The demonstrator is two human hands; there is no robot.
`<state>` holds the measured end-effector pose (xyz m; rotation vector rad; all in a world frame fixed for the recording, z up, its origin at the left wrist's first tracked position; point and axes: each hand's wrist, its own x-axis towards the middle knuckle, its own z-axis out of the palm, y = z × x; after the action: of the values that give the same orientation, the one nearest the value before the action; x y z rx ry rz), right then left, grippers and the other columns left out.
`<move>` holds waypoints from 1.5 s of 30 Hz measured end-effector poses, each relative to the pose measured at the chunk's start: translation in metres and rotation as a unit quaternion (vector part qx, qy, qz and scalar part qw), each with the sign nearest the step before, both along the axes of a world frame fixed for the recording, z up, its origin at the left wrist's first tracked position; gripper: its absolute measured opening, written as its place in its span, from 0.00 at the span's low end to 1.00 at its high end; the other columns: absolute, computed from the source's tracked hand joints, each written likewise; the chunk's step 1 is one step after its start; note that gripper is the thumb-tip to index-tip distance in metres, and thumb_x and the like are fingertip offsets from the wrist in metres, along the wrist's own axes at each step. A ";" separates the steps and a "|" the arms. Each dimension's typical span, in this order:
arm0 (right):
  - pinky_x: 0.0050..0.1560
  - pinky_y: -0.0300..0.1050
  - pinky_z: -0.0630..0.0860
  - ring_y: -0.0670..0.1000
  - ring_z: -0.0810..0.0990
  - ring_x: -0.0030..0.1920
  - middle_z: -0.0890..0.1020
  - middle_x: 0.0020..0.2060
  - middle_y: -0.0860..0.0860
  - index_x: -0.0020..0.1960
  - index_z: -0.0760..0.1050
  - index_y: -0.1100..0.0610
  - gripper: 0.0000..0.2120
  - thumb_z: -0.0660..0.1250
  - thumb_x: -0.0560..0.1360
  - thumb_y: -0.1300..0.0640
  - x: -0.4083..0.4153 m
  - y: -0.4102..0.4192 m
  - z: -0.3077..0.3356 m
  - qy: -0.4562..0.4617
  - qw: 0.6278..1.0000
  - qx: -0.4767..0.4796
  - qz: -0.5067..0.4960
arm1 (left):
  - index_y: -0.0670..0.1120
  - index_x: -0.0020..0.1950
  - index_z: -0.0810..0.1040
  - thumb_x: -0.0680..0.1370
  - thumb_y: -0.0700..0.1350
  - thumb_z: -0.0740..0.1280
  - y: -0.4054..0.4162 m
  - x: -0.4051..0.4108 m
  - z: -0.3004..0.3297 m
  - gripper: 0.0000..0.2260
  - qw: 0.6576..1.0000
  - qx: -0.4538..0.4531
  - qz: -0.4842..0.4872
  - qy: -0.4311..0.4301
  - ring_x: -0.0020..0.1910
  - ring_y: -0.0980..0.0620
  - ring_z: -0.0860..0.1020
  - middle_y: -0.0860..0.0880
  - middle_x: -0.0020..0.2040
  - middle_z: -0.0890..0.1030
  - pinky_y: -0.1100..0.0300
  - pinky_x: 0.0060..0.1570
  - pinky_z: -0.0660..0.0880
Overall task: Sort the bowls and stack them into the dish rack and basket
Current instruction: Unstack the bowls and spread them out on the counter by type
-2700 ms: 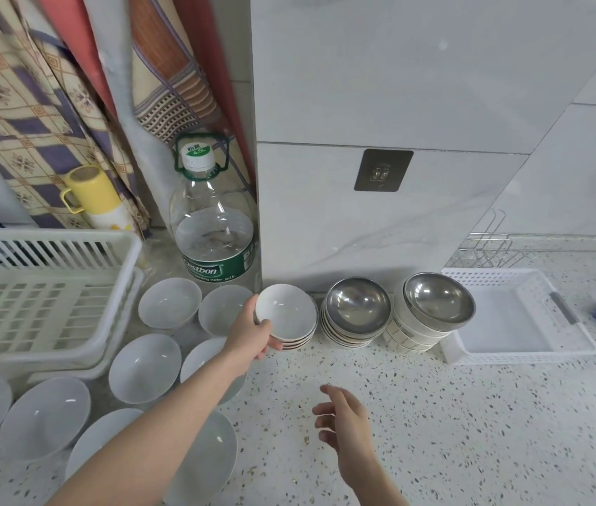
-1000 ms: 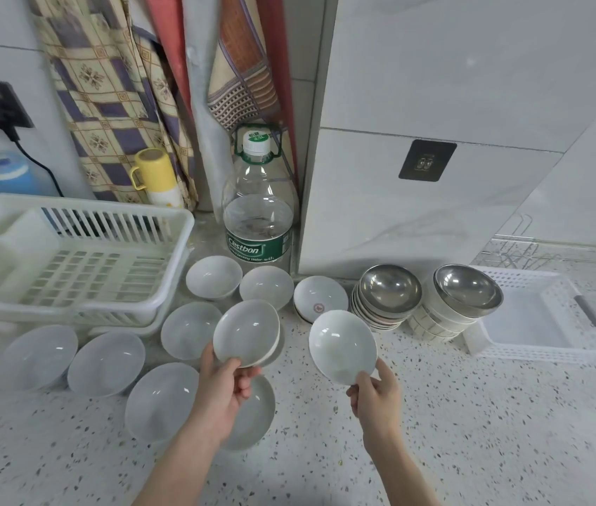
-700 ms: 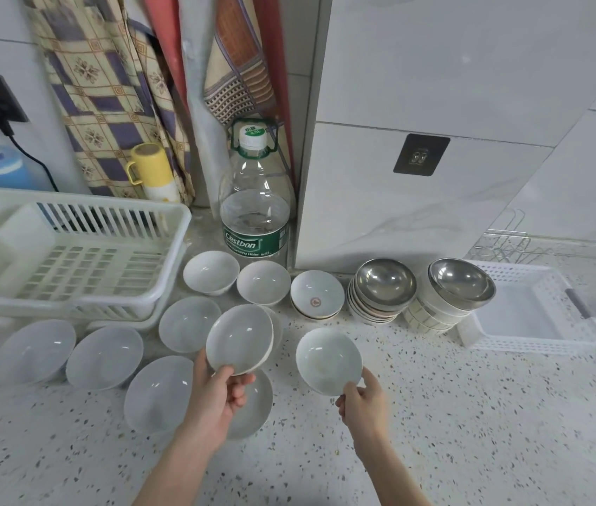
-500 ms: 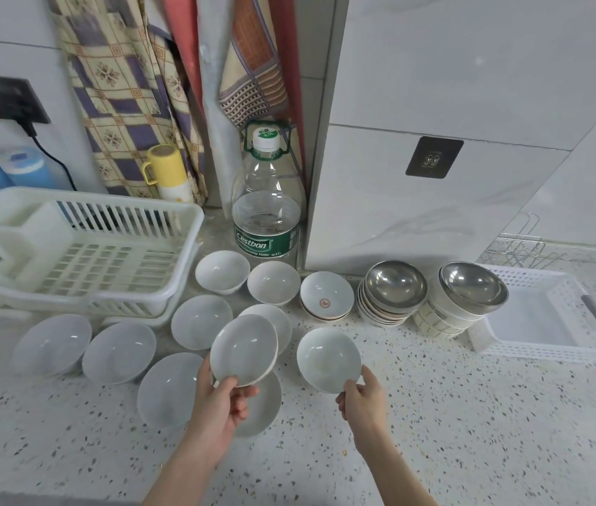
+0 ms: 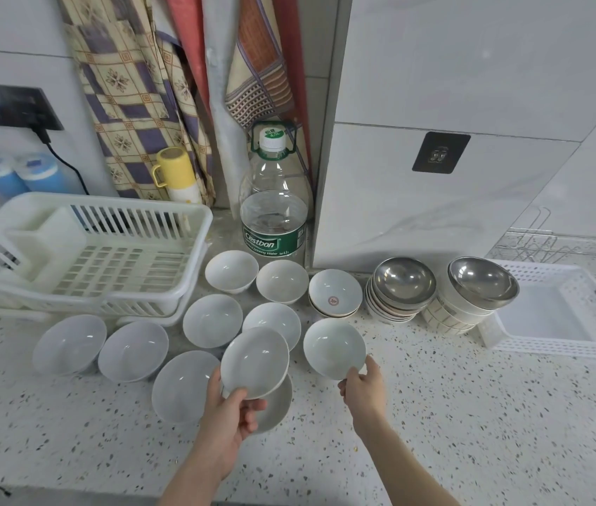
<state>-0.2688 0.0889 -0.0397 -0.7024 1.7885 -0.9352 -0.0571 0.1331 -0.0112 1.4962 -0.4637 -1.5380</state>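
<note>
My left hand [image 5: 229, 414] grips the near rim of a white bowl [image 5: 254, 359], held tilted above other bowls. My right hand [image 5: 362, 390] pinches the near rim of a second white bowl [image 5: 333, 348], low over the speckled counter. Several white bowls lie spread on the counter, among them one [image 5: 69, 344] at the far left. A bowl with a red mark [image 5: 335, 295] tops a short stack. Two stacks topped with steel bowls [image 5: 404, 283] [image 5: 482, 283] stand to its right. The white dish rack [image 5: 84, 257] is at the left, the white basket [image 5: 559, 312] at the right.
A large water bottle [image 5: 274, 213] stands against the wall corner behind the bowls. A yellow mug [image 5: 176, 177] and hanging cloths are behind the rack. A black cable runs from a wall socket [image 5: 19, 111]. A wire rack [image 5: 530, 242] sits behind the basket.
Both hands took a white bowl from the short stack, exposing the red-marked bowl. The right bowl has come down towards the counter; the left bowl stays lifted.
</note>
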 end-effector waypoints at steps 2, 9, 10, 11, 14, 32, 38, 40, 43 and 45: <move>0.31 0.43 0.72 0.49 0.77 0.31 0.80 0.36 0.57 0.75 0.61 0.54 0.24 0.56 0.80 0.63 0.004 -0.001 -0.001 -0.002 1.000 0.003 -0.013 | 0.57 0.66 0.69 0.81 0.33 0.57 0.001 -0.001 0.000 0.21 1.000 -0.001 -0.003 -0.006 0.22 0.54 0.71 0.38 0.37 0.81 0.61 0.23 0.69; 0.28 0.40 0.73 0.49 0.76 0.30 0.79 0.34 0.56 0.75 0.61 0.52 0.24 0.60 0.81 0.58 0.004 0.001 0.001 -0.065 0.998 0.007 -0.009 | 0.63 0.63 0.70 0.81 0.34 0.57 0.005 -0.006 -0.003 0.23 0.999 -0.009 -0.039 -0.020 0.24 0.53 0.73 0.38 0.38 0.82 0.60 0.26 0.69; 0.28 0.40 0.72 0.49 0.76 0.29 0.80 0.35 0.56 0.75 0.60 0.52 0.24 0.61 0.80 0.57 0.002 0.002 0.002 -0.078 0.997 0.010 -0.007 | 0.66 0.61 0.70 0.81 0.34 0.57 0.007 -0.008 -0.003 0.24 0.999 -0.012 -0.045 -0.026 0.25 0.53 0.73 0.39 0.36 0.82 0.59 0.26 0.69; 0.28 0.40 0.71 0.48 0.75 0.28 0.80 0.36 0.56 0.76 0.60 0.51 0.25 0.61 0.80 0.55 0.000 0.003 0.004 -0.086 0.996 0.015 -0.007 | 0.68 0.60 0.70 0.81 0.34 0.57 0.008 -0.010 -0.003 0.25 0.998 -0.017 -0.052 -0.034 0.26 0.53 0.73 0.40 0.35 0.83 0.59 0.26 0.69; 0.27 0.41 0.69 0.48 0.71 0.28 0.81 0.38 0.55 0.72 0.65 0.51 0.21 0.61 0.80 0.50 -0.007 0.013 0.006 -0.061 0.998 0.026 -0.009 | 0.69 0.62 0.70 0.80 0.34 0.57 0.011 -0.015 -0.002 0.27 0.994 -0.040 -0.080 -0.059 0.30 0.50 0.77 0.43 0.37 0.85 0.59 0.26 0.68; 0.28 0.32 0.69 0.49 0.71 0.30 0.74 0.28 0.55 0.56 0.77 0.51 0.14 0.62 0.76 0.65 -0.030 0.087 0.005 0.072 0.986 -0.028 0.149 | 0.66 0.75 0.57 0.81 0.41 0.56 0.033 -0.062 -0.030 0.28 0.939 -0.039 -0.302 -0.158 0.28 0.52 0.78 0.51 0.29 0.82 0.63 0.27 0.71; 0.29 0.37 0.68 0.49 0.72 0.31 0.76 0.30 0.55 0.58 0.74 0.48 0.16 0.60 0.76 0.64 -0.031 0.087 -0.001 0.103 0.981 -0.024 0.165 | 0.63 0.78 0.48 0.81 0.46 0.63 0.035 -0.064 -0.031 0.33 0.932 -0.052 -0.303 -0.193 0.25 0.52 0.76 0.49 0.31 0.83 0.62 0.25 0.71; 0.27 0.37 0.68 0.47 0.71 0.29 0.76 0.29 0.54 0.60 0.75 0.49 0.17 0.60 0.76 0.64 -0.032 0.088 -0.001 0.104 0.979 -0.021 0.171 | 0.63 0.79 0.45 0.79 0.49 0.67 0.035 -0.064 -0.030 0.37 0.925 -0.050 -0.317 -0.204 0.24 0.53 0.76 0.47 0.36 0.84 0.62 0.24 0.71; 0.26 0.35 0.68 0.46 0.71 0.28 0.78 0.31 0.55 0.64 0.74 0.50 0.17 0.60 0.77 0.62 -0.032 0.087 -0.003 0.105 0.978 -0.007 0.180 | 0.64 0.78 0.44 0.76 0.49 0.71 0.037 -0.064 -0.029 0.43 0.920 -0.055 -0.329 -0.208 0.24 0.54 0.77 0.48 0.38 0.83 0.62 0.24 0.72; 0.27 0.35 0.69 0.46 0.72 0.30 0.79 0.33 0.55 0.65 0.73 0.51 0.18 0.60 0.77 0.61 -0.032 0.087 -0.004 0.108 0.977 0.001 0.185 | 0.64 0.78 0.43 0.73 0.49 0.73 0.038 -0.063 -0.029 0.46 0.918 -0.057 -0.331 -0.209 0.25 0.54 0.77 0.50 0.40 0.84 0.62 0.25 0.72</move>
<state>-0.3012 0.1757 -0.0440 -1.1261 1.7591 -0.6231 -0.1200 0.1707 -0.0403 1.6684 -1.4044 -1.6315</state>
